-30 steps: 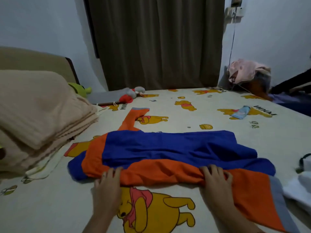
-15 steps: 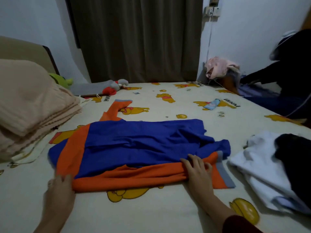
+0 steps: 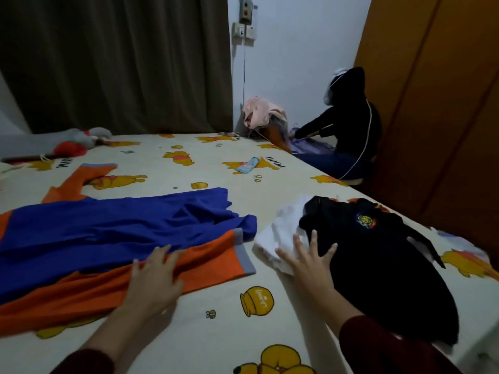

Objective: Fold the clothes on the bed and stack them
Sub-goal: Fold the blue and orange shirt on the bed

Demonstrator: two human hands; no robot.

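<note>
**One fold in, a pile still waiting**

I'm looking at the blue and orange garment (image 3: 116,233) spread across the bed (image 3: 205,327), left of centre; its near orange edge looks turned over onto the blue, so I judge it part-folded, not finished; one orange sleeve (image 3: 81,176) lies stretched out toward the far side. My left hand (image 3: 154,282) lies flat on the orange band, fingers straight and apart, pressing and gripping nothing; my right hand (image 3: 305,263) is spread open too, fingertips resting where the white cloth (image 3: 280,238) meets the black garment (image 3: 378,263) (I cannot tell whether it bears down or merely touches).

That heap sits just right of the blue piece, crumpled, the black lying over the white; neither is folded by my reading; no neat stack shows anywhere in view, so most of the job remains: finish this one, fold the two, stack all three.

Farther off: a small light-blue item (image 3: 248,165), a grey and red soft toy (image 3: 78,140), a brown curtain (image 3: 116,63), and a seated person in a dark hoodie (image 3: 348,122) beside the bed.
</note>
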